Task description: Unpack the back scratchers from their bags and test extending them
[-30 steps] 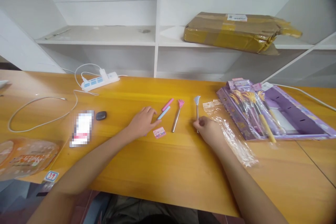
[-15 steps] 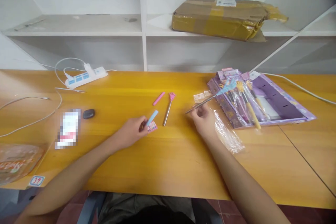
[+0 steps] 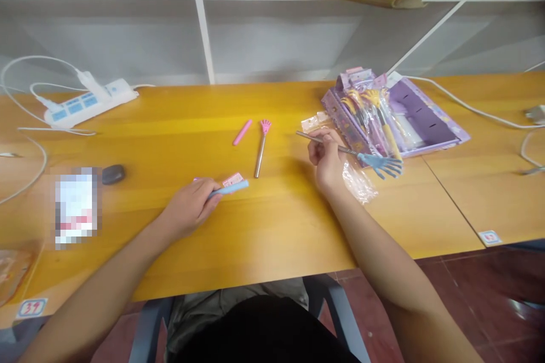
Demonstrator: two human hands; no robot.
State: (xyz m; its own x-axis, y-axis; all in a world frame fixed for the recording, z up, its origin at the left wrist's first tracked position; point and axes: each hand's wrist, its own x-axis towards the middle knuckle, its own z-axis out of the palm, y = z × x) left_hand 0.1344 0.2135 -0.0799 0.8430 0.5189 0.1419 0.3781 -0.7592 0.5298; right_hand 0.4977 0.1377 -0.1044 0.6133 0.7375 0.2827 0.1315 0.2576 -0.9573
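The left hand (image 3: 193, 204) has its fingers closed on one end of a light-blue tube (image 3: 232, 188), leaving the other end projecting inward, probably so that end remains accessible. The fingers of the right hand (image 3: 330, 161) pinch a blue scratcher (image 3: 361, 157) by its metal rod, held above the worktop (image 3: 276, 238); the slim rod likely offers an easier grip than the splayed head, which points outward, while the bare rod end points inward. A pink scratcher (image 3: 260, 153) and a pink tube (image 3: 242, 132) lie near each other between the hands, apparently set aside within reach. By count, there are two loose scratchers, two tubes, one purple box (image 3: 426, 103) and one printed card (image 3: 233, 180) partly behind the blue tube. Clear wrapping (image 3: 360, 184) lies by the right wrist. The packaged scratchers (image 3: 377, 116) at the box overlap too much to count.
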